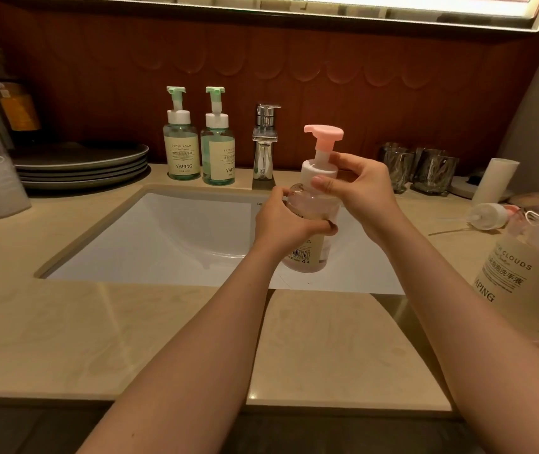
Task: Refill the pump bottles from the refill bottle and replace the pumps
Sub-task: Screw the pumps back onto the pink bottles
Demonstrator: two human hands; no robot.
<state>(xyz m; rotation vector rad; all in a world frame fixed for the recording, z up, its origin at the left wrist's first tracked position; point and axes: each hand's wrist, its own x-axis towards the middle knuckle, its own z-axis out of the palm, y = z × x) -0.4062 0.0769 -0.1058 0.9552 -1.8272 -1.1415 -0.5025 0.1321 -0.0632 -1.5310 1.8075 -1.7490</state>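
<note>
Head view: left hand (286, 221) wraps the pink pump bottle (310, 231) steady over the sink (163, 231) at mid-frame; right hand (358, 188) pinches its white collar, probably screwing it; refill bottle (527, 276) waits at right edge.

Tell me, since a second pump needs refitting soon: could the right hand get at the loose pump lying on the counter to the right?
Probably yes. The loose pump lies in the open on the counter, right of the right hand, nothing between them. But that hand first must release the pink bottle's collar.
</note>
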